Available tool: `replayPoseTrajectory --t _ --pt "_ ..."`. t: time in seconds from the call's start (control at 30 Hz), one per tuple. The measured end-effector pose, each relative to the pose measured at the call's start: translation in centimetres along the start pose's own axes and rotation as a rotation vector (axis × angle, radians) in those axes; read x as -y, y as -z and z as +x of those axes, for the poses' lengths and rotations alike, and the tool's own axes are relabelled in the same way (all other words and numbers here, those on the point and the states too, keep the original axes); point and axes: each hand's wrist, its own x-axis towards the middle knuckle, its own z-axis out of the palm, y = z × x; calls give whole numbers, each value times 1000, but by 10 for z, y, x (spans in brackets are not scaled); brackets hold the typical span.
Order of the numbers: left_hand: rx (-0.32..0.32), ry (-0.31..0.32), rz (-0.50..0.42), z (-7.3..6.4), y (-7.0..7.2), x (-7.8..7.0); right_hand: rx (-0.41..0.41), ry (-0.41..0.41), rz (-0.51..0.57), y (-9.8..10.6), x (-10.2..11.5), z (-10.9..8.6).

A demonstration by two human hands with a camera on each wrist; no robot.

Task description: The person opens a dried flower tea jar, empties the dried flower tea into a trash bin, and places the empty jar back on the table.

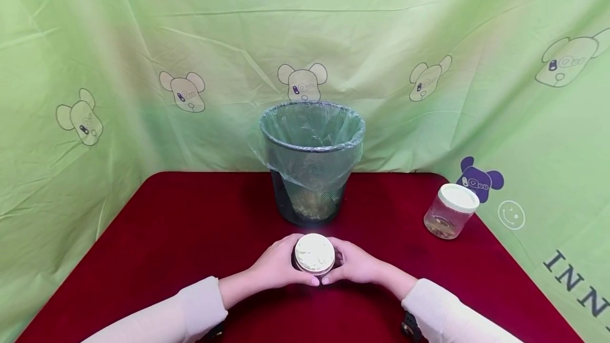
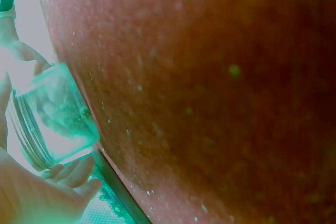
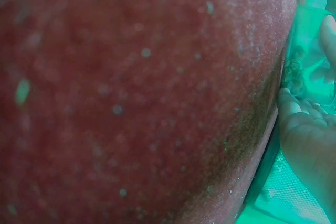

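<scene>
Green printed curtains (image 1: 214,30) enclose a red-covered table (image 1: 190,237). Observed from where I stand: left hand (image 1: 278,263) and right hand (image 1: 356,262) curve round opposite sides of an upright white-lidded jar (image 1: 314,253), each parted only to its girth, thumbs toward the person. Jar located in front of a mesh bin (image 1: 312,206) lined with a clear bag (image 1: 316,165). Second jar (image 1: 449,215), also lidded, noted near the right edge.

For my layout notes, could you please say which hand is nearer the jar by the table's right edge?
Right: the right hand is left of the lidded jar; the left hand is farther left, beyond the held jar.
</scene>
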Motion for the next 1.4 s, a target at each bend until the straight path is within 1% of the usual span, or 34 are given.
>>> replayPoseTrajectory --t 0.23,0.37,0.5,0.63,0.7,0.8,0.93,1.03,1.13,1.2,1.4 --pt "60 -34 7 4 7 6 -13 -9 -1 -1 -1 -1" --pt "136 -54 -32 10 14 13 -14 -20 -3 -1 -2 0" --pt "251 -96 -140 20 21 23 -11 -28 -3 0 -2 0" --pt "357 -131 -258 29 26 30 -5 -26 1 0 -1 0" --pt "394 -135 -292 32 26 32 -5 -25 -2 0 -1 0" --pt "425 -140 -317 35 25 33 -6 -21 -8 0 0 0" --pt "447 -159 -323 37 24 33 -11 -25 0 -1 0 0" --pt "444 -171 -330 37 23 32 -14 -32 10 -1 0 0" --pt "427 -164 -340 36 23 31 -16 -35 4 0 0 0" --pt "409 -150 -343 34 22 29 -17 -34 -3 0 0 1" --pt "335 -71 -364 26 16 23 -15 -29 -7 0 -1 1"
